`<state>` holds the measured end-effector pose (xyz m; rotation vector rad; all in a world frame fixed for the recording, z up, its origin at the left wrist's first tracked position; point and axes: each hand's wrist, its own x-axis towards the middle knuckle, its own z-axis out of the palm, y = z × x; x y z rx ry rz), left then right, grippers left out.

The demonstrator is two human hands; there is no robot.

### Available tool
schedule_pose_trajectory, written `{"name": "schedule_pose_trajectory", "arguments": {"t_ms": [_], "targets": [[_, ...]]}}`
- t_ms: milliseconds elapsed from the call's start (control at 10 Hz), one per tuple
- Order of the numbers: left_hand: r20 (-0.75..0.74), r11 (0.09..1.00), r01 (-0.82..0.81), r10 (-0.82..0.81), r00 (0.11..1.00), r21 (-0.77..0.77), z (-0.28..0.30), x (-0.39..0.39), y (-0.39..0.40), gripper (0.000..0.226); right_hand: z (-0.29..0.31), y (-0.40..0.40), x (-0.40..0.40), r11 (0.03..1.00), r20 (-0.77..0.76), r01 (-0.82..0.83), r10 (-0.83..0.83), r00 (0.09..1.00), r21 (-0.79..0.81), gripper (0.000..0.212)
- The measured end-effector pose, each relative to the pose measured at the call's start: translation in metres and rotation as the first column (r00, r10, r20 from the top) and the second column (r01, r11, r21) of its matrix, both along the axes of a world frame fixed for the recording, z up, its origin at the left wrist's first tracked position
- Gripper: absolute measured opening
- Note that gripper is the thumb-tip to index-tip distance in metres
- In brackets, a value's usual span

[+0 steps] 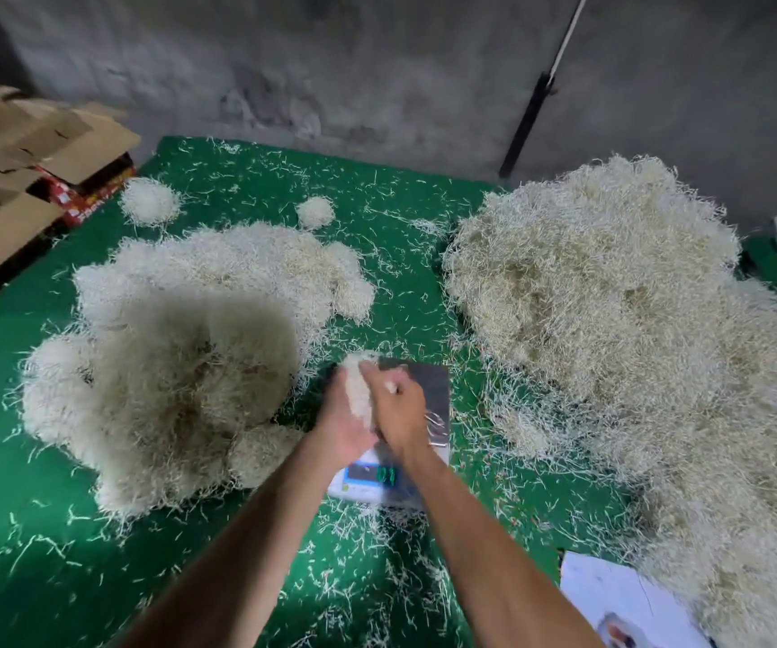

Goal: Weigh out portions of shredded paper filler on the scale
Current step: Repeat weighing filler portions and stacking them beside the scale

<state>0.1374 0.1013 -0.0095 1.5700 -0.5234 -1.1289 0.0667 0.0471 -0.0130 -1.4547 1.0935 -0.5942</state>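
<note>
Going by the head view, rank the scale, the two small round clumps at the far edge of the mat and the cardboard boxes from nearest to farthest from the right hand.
1. Scale, directly under the right hand.
2. Smaller round clump, far centre.
3. Larger round clump, far left.
4. Cardboard boxes, off the mat's left corner.

My shredded paper filler (611, 311) is cream-white on a green mat (26, 507); the scale (433, 390) is silver-topped, white-bodied; the cardboard boxes (26, 180) are brown with red sides.
</note>
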Motion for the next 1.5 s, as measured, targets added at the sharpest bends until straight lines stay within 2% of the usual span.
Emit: {"name": "schedule_pose_trajectory", "arguments": {"t_ms": [100,200,300,400,500,600,700,800,900,1000,1100,1200,1300,1400,1500], "targets": [[-0.005,0.988,-0.131,0.132,0.991,-0.083,0.019,0.005,-0.013,0.045,0.015,0.018,0.018,0.981,0.123,0.073,-0.051,0.991,-0.178,0.05],[-0.128,0.994,-0.106,0.103,0.986,-0.009,0.021,0.001,-0.01,0.03,0.036,0.002,0.024,0.945,0.074,0.203,-0.19,0.979,-0.256,0.042],[-0.213,0.979,-0.194,0.177,0.961,-0.064,0.034,0.016,-0.009,0.024,0.047,-0.012,0.007,0.921,-0.018,0.04,-0.05,0.999,-0.386,0.043],[-0.425,0.908,-0.36,0.246,0.871,-0.213,0.051,0.023,-0.008,0.034,0.055,0.008,0.002,0.91,0.095,-0.06,0.109,0.99,-0.411,0.044],[-0.128,0.99,-0.13,0.122,0.984,-0.057,0.054,0.005,0.003,0.026,0.058,0.025,0.005,0.793,0.084,-0.127,0.219,0.972,-0.596,0.035],[0.121,0.961,0.263,-0.272,0.955,0.09,0.055,-0.004,0.01,0.025,0.075,0.007,-0.008,0.854,-0.001,-0.119,0.138,0.99,-0.507,0.045],[-0.146,0.997,0.018,-0.029,0.989,-0.074,0.084,0.004,0.007,0.038,0.078,-0.004,-0.036,0.805,-0.157,-0.235,0.178,0.971,-0.544,0.057],[0.089,0.985,-0.088,0.075,0.993,0.147,0.077,0.008,0.019,0.034,0.068,0.021,-0.035,0.706,-0.153,-0.311,0.28,0.948,-0.636,0.058],[-0.033,0.926,0.2,-0.2,0.979,0.321,0.075,-0.017,0.018,0.043,0.077,0.019,-0.024,0.771,-0.137,-0.184,0.127,0.982,-0.609,0.058],[-0.713,0.989,0.141,-0.137,0.687,-0.054,0.094,-0.028,0.0,0.029,0.08,-0.011,-0.051,0.867,-0.112,-0.112,0.065,0.992,-0.486,0.046],[-0.719,0.984,-0.179,0.11,0.686,-0.02,0.099,-0.02,-0.021,0.044,0.067,-0.004,-0.066,0.835,-0.002,-0.03,0.035,0.999,-0.549,0.032],[-0.691,0.982,-0.188,0.143,0.709,0.012,0.08,-0.025,-0.029,0.046,0.057,0.013,-0.06,0.704,0.011,0.046,-0.054,0.998,-0.708,0.015],[-0.696,0.989,0.071,0.043,0.717,0.133,0.055,-0.052,-0.027,0.055,0.047,0.001,-0.074,0.881,0.106,0.327,-0.309,0.945,-0.343,0.034],[-0.776,0.993,-0.022,0.102,0.623,0.113,0.033,-0.053,-0.013,0.071,0.023,-0.012,-0.102,0.761,0.133,0.524,-0.606,0.784,0.383,0.047],[-0.831,0.958,-0.228,0.268,0.488,0.175,0.005,-0.045,0.003,0.075,0.016,-0.024,-0.105,0.653,0.139,0.369,-0.59,0.795,0.661,0.071]]}}
